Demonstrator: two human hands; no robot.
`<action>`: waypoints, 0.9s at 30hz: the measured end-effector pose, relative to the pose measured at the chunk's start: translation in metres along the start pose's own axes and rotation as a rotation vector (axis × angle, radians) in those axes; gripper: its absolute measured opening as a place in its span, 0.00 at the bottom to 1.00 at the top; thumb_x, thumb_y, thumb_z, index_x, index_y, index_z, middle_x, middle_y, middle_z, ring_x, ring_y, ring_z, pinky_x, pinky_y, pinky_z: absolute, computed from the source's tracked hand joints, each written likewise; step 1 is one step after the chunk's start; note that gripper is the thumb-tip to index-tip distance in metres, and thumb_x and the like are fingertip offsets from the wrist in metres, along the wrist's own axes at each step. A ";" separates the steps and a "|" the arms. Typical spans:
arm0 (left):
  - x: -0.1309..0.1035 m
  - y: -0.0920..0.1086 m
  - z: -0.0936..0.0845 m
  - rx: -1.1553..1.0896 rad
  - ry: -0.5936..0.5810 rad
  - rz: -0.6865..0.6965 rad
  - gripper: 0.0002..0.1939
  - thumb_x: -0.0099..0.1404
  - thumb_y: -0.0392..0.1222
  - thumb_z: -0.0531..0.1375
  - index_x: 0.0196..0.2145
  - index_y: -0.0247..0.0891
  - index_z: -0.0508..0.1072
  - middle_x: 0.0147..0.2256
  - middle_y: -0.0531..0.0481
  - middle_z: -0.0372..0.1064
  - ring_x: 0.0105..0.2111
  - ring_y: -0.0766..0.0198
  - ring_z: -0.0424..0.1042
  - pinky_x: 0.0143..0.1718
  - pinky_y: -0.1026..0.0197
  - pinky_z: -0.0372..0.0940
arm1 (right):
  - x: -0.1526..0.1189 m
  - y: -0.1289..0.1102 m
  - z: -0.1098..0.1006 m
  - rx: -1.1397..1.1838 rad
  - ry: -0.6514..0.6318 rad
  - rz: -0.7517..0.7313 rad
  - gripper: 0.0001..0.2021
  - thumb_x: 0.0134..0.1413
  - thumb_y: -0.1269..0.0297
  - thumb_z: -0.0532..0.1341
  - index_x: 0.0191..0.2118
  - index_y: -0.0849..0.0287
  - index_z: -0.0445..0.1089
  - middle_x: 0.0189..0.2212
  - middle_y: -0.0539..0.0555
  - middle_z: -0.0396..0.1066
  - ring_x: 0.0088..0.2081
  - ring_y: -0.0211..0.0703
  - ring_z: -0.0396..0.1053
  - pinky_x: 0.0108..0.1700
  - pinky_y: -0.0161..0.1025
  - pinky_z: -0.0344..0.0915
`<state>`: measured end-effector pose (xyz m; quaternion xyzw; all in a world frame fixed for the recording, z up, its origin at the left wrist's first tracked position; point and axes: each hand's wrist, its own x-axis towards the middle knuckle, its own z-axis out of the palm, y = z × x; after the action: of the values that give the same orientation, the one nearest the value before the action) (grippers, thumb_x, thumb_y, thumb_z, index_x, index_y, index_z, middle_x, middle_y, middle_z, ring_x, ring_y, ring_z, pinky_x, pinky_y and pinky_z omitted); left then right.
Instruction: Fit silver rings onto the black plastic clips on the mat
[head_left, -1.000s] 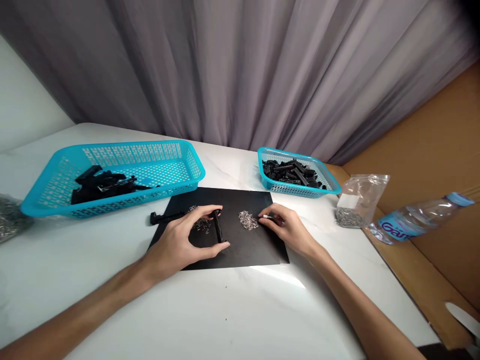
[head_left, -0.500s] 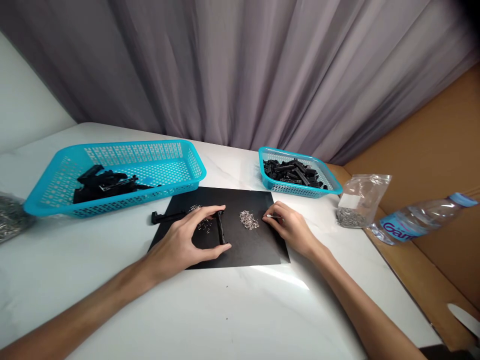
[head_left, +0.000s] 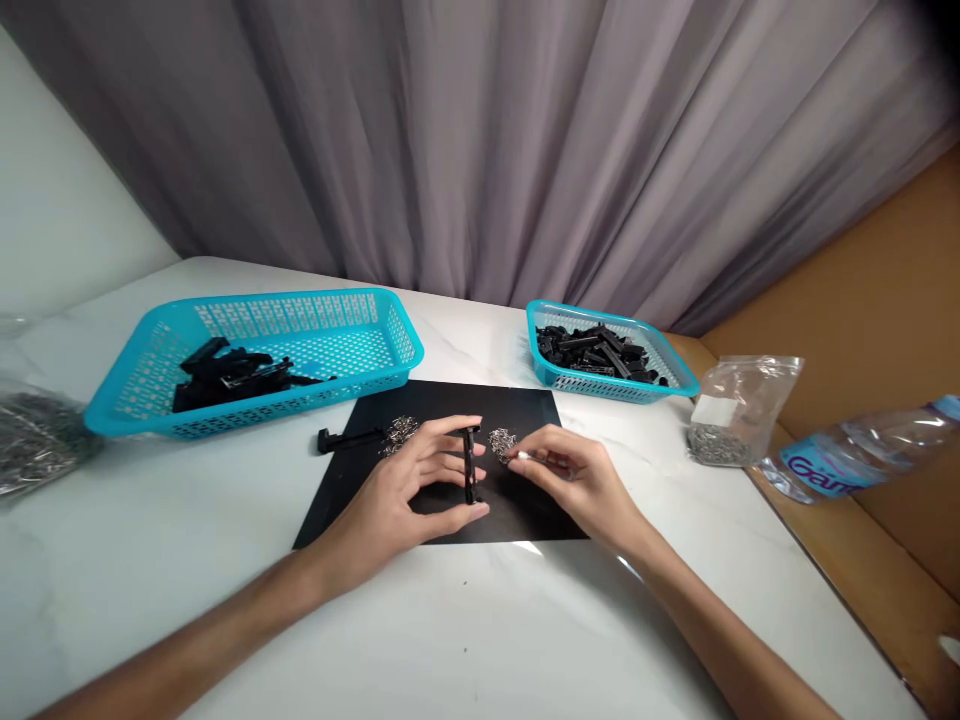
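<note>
My left hand [head_left: 409,490] grips a narrow black plastic part [head_left: 470,465] by its two ends, thumb below and a fingertip above. Pinched in my right hand [head_left: 581,475] is a thin stick with a white tip, which looks like a cotton swab [head_left: 523,456]. That tip is right beside a small pile of metal springs or clips [head_left: 501,442] on the black mat [head_left: 517,515]. A second pile of small metal pieces [head_left: 401,432] lies behind my left hand. Another long black part [head_left: 349,439] rests across the mat's left edge.
A large blue basket [head_left: 405,372] holding black parts stands at the left, a smaller blue basket [head_left: 600,390] with more at the right. Bags of metal pieces [head_left: 720,440] lie at both sides. A water bottle [head_left: 847,455] lies on the right. A grey curtain [head_left: 450,150] hangs behind.
My right hand has moved left with the white-tipped stick, from the mat's right edge to the metal pile. My left hand, still holding the black part, has shifted slightly right. The view has moved a little.
</note>
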<state>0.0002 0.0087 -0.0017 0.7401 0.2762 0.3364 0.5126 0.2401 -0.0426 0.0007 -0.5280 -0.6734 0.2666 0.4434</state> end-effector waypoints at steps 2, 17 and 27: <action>0.000 0.002 0.006 -0.070 0.043 -0.009 0.33 0.65 0.42 0.68 0.63 0.52 0.59 0.48 0.49 0.74 0.45 0.60 0.79 0.53 0.53 0.76 | -0.002 -0.010 0.010 0.077 -0.042 0.013 0.07 0.64 0.59 0.65 0.40 0.55 0.79 0.36 0.53 0.77 0.33 0.41 0.71 0.33 0.36 0.66; -0.003 0.004 0.015 -0.045 0.202 0.060 0.34 0.65 0.37 0.66 0.64 0.47 0.56 0.39 0.53 0.76 0.38 0.62 0.78 0.46 0.56 0.76 | -0.010 -0.020 0.032 0.198 0.063 0.016 0.09 0.63 0.60 0.65 0.42 0.51 0.83 0.35 0.56 0.76 0.34 0.43 0.70 0.27 0.37 0.61; -0.003 0.011 0.015 -0.083 0.168 0.064 0.32 0.64 0.36 0.67 0.62 0.44 0.58 0.37 0.52 0.79 0.38 0.62 0.79 0.45 0.57 0.76 | -0.014 -0.021 0.030 0.226 0.070 0.073 0.20 0.59 0.62 0.68 0.56 0.52 0.70 0.32 0.50 0.79 0.24 0.36 0.64 0.24 0.35 0.59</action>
<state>0.0107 -0.0058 0.0038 0.6960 0.2804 0.4244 0.5068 0.2041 -0.0586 0.0000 -0.5080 -0.6034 0.3381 0.5133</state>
